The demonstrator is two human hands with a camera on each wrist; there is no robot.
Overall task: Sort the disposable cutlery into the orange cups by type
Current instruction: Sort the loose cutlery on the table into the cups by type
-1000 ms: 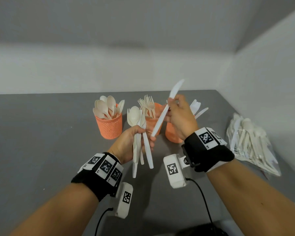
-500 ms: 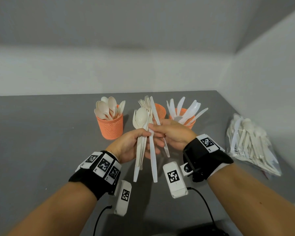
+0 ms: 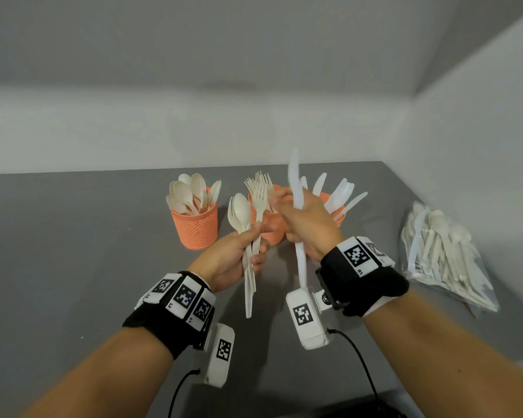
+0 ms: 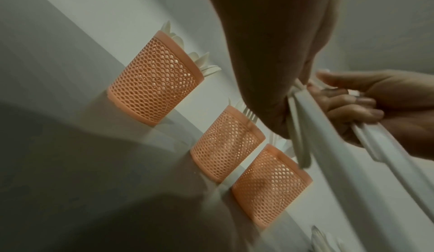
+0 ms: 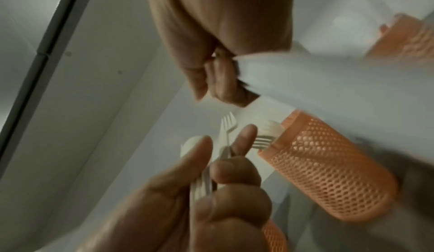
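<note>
Head view: right hand [image 3: 307, 224] grips one white knife [image 3: 296, 206] upright, above the middle of three orange cups [image 3: 195, 229]; left hand [image 3: 230, 260] clasps a bundle of spoons and a fork [image 3: 249, 236]. Bagged cutlery [image 3: 441, 254] lies at the surface's [image 3: 73, 251] right edge. Left wrist view: three cups in a row. Right wrist view: knife blurred, fingers [image 5: 218, 81] curled round it.
</note>
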